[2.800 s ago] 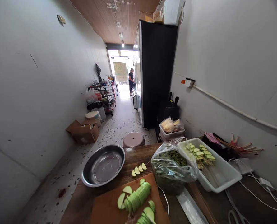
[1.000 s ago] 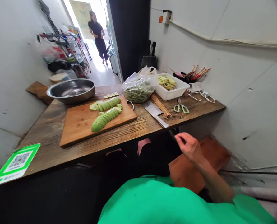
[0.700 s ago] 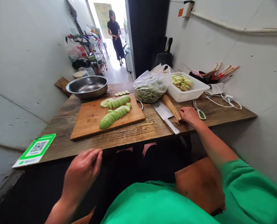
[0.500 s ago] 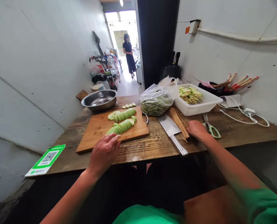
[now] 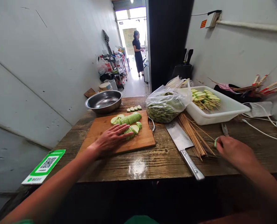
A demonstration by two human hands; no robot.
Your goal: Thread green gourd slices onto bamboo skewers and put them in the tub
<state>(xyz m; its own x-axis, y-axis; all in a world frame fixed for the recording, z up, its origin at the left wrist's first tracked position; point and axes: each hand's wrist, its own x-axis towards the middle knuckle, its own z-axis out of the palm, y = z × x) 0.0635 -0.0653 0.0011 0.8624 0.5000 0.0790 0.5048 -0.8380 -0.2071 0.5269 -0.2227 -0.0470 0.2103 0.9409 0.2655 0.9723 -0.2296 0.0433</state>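
My left hand (image 5: 113, 137) lies with fingers stretched over the front row of zucchini slices (image 5: 135, 128), covering part of it. Behind this row is another row of zucchini slices (image 5: 129, 119), both on a wooden cutting board (image 5: 96, 132). At the right, my right hand (image 5: 233, 151) is closed, its fingertips pinching the end of a thin bamboo skewer (image 5: 202, 132). A loose bundle of bamboo skewers (image 5: 193, 135) lies just left of it. Beside the bundle rests a cleaver (image 5: 179, 135), handle towards me. Scissors (image 5: 224, 129) are partly hidden behind my right hand.
A steel bowl (image 5: 103, 101) stands behind the board, near several zucchini pieces (image 5: 134, 109). A plastic bag of green pods (image 5: 166, 105) sits beside a white tub (image 5: 229, 113) holding skewered slices (image 5: 205, 98). White cables (image 5: 261, 129) lie right. A person (image 5: 138, 53) stands in the far doorway.
My left hand has moved forward and flattened over the front zucchini row. My right hand has moved right, off the skewer bundle, with one skewer drawn aside. The view has shifted.
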